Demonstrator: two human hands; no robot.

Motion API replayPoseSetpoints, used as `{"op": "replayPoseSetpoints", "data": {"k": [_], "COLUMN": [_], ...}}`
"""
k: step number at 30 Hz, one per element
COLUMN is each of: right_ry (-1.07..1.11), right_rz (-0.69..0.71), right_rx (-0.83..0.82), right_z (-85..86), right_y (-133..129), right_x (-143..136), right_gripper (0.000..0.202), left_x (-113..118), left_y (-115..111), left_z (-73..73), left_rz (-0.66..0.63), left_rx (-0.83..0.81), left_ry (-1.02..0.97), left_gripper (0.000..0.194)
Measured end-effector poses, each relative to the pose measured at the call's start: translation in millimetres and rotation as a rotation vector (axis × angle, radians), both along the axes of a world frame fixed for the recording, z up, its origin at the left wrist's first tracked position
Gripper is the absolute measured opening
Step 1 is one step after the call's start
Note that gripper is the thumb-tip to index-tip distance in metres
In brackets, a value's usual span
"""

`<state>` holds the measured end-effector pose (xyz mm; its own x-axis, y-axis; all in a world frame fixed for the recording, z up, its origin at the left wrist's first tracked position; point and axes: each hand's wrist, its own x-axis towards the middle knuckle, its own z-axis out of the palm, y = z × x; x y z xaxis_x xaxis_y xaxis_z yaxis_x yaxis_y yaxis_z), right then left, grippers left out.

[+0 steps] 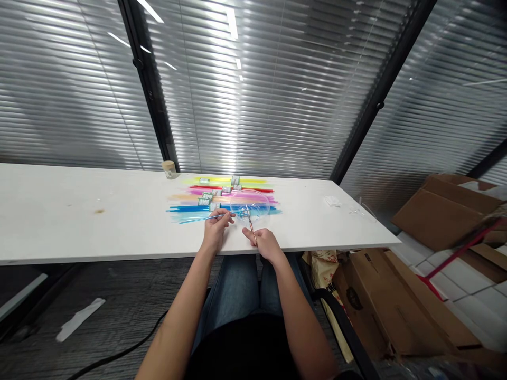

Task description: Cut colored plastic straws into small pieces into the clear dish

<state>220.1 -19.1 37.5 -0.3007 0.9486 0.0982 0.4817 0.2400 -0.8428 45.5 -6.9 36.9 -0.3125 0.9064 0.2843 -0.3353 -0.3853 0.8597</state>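
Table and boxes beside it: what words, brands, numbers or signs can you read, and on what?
None is readable.
Labels on the coloured strands: too small.
Bag: red print, too blurred.
Box: dark oval mark, too blurred.
Jar: any print too small.

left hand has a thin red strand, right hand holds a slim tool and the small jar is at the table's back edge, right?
The strand in the left hand is blue, not red, as the head view shows. The right hand does hold a slim tool, and the small jar is at the table's back edge.
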Motion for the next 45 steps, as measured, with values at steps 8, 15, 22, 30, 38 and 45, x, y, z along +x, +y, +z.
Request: {"op": "replayPoseSetpoints", "data": {"k": [8, 15, 22, 30, 38, 45], "right_ry": [-0.022, -0.019, -0.022, -0.029, -0.028, -0.024], "right_rz": [0.003, 0.013, 0.009, -0.008, -0.017, -0.018], "right_rx": [0.008, 0.013, 0.014, 0.006, 0.009, 0.004], "right_z": [0.6, 1.1, 0.0, 1.1, 1.0, 1.0], "right_y": [0.7, 0.2, 1.1, 0.5, 0.0, -0.5], "right_x": [0.0, 0.4, 0.1, -0.9, -1.0, -1.2], "right_gripper": [0.062, 0.062, 0.062, 0.062, 0.062, 0.062], "left_x": [0.4, -0.7, -1.5, -2.0, -2.0, -1.4], "left_y": [-1.2, 0.1, 2.1, 2.3, 2.7, 1.6], "left_z": [0.3, -2.1, -4.5, -5.8, -5.1, -4.1], "left_rz": [-0.018, -0.026, -0.033, -0.039, -0.039, -0.038], "left_rx": [-0.007, 0.001, 0.005, 0.016, 0.012, 0.009], "left_ry": [0.015, 0.025, 0.036, 0.042, 0.034, 0.028], "left_gripper": [0.034, 0.032, 0.031, 0.028, 0.029, 0.03]}}
